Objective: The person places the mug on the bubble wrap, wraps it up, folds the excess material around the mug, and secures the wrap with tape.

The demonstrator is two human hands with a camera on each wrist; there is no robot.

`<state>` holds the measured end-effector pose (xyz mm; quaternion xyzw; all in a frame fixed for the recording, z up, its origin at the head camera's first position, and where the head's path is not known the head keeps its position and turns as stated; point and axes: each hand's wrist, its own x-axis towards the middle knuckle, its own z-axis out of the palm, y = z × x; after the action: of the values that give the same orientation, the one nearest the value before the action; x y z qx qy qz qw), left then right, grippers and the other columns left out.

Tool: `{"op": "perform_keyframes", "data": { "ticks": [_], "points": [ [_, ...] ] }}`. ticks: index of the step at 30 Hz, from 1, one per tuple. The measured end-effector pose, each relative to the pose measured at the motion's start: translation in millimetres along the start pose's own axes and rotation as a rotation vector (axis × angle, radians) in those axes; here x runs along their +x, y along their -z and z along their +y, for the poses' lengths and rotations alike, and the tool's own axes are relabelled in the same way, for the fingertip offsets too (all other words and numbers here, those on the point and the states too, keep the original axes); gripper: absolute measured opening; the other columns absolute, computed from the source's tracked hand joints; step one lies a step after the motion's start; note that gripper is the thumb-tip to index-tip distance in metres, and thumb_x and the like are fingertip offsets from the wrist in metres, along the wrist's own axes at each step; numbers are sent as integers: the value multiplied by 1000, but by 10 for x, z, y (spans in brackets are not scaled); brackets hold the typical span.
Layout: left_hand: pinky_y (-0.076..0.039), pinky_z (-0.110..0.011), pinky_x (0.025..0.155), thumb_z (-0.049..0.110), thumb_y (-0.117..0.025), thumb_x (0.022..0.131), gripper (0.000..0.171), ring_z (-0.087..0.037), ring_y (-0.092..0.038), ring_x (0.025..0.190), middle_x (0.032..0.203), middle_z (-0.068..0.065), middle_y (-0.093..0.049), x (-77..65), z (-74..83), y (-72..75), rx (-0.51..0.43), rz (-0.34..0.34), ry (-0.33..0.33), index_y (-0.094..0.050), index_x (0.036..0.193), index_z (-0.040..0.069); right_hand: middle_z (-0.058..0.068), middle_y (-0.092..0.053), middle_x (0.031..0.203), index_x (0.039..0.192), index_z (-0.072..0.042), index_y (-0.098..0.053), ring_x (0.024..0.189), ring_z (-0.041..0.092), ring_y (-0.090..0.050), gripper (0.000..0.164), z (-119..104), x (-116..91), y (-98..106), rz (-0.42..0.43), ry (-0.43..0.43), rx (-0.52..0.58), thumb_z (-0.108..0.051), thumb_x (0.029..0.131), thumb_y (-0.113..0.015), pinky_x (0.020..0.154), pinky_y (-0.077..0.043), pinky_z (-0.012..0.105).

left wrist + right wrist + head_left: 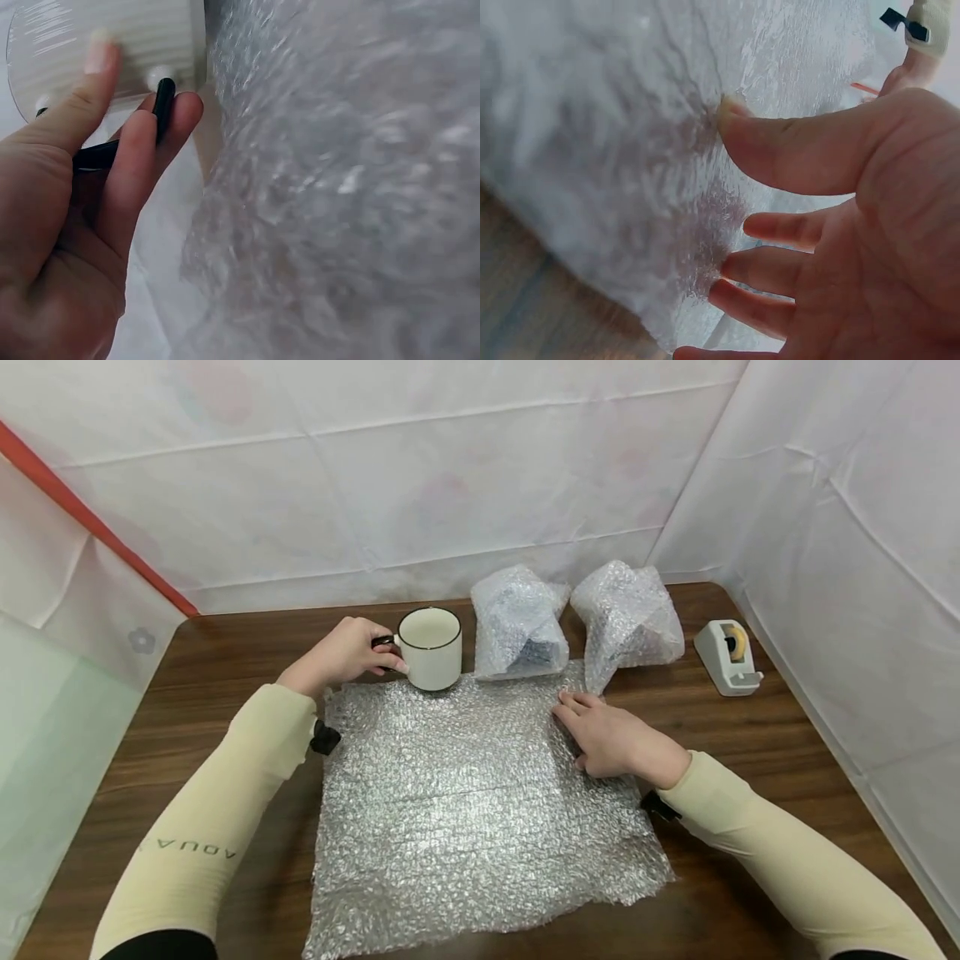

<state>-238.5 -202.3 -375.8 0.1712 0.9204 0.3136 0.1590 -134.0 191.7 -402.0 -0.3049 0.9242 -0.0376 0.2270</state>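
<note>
A cream mug (431, 656) with a black rim and black handle stands upright at the back edge of a bubble wrap sheet (465, 810). My left hand (341, 653) grips the mug's handle (164, 101); in the left wrist view the fingers curl round it and the thumb lies against the mug's side. Spread flat on the table, the sheet reaches toward the front edge. On its right back part rests my right hand (606, 735), fingers extended and touching the wrap. The right wrist view shows the thumb (780, 150) and straight fingers against the wrap.
Two bubble-wrapped bundles (517, 622) (630, 618) stand at the back, right of the mug. A white tape dispenser (727, 658) with yellow tape sits at the right. White cloth (420, 468) hangs behind the brown wooden table (247, 652) and along its sides.
</note>
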Motion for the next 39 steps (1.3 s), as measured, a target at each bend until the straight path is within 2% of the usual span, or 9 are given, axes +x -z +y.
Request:
{"op": "perform_keyframes", "data": {
  "ticks": [3,5,8,11,14,18,23,32,39],
  "points": [
    [-54,-26,56,31,-82,81,45,-14,-67,63,66,2,-63,-115,67,-8,84,42,-82,-44,64,12,25,-20,160,153,-1,-32,147,42,-18,81,12,-5,-3,2,12,-4,-17,87,-77,106,-39,54],
    [-48,-24,53,32,-82,80,40,-11,-60,57,59,4,-55,-184,117,-20,116,70,-139,-50,65,14,25,-19,160,153,-1,-34,147,42,-18,80,20,-6,-5,0,14,-9,-19,88,-77,106,-40,54],
    [-36,-23,51,33,-83,77,36,-7,-43,51,54,8,-41,-270,209,-70,139,95,-230,-54,65,16,22,-19,161,153,-4,-37,147,41,-18,80,46,-3,-7,-3,8,-20,-22,87,-78,90,-52,48],
    [-32,-23,53,33,-84,75,41,-5,-30,51,55,10,-31,-343,327,-163,138,84,-313,-48,63,18,19,-19,162,154,-9,-38,147,39,-20,81,66,-6,8,-5,-5,-31,-26,86,-80,67,-52,39],
    [-35,-22,52,29,-85,76,37,-3,-33,50,54,12,-34,-403,444,-293,119,49,-388,-51,63,19,18,-22,162,153,-10,-40,146,39,-22,81,68,-8,27,-4,-6,-44,-28,85,-81,58,-48,35],
    [-38,-21,49,27,-86,75,28,-1,-40,51,55,15,-42,-460,560,-476,82,-19,-457,-61,65,19,18,-25,161,150,-10,-45,145,39,-25,80,59,-8,32,15,-10,-57,-29,83,-83,64,-53,41],
    [-36,-19,46,26,-83,78,28,-1,-41,52,58,14,-48,-535,605,-648,30,-95,-491,-61,64,16,17,-24,161,151,-12,-45,145,39,-25,80,62,-11,-4,46,-9,-49,-28,82,-82,73,-55,53],
    [-37,-19,47,29,-83,77,34,0,-40,52,57,15,-43,-595,505,-864,-3,-104,-491,-54,62,20,16,-23,162,151,-12,-45,145,38,-25,79,38,-34,-19,64,-1,-43,-28,83,-81,68,-55,49],
    [-38,-21,49,30,-84,76,33,-3,-42,55,62,13,-46,-607,509,-936,-32,-103,-484,-56,64,20,18,-25,161,150,-11,-46,144,39,-26,78,40,-73,-26,74,-2,-41,-25,82,-82,65,-54,44]
  ]
}}
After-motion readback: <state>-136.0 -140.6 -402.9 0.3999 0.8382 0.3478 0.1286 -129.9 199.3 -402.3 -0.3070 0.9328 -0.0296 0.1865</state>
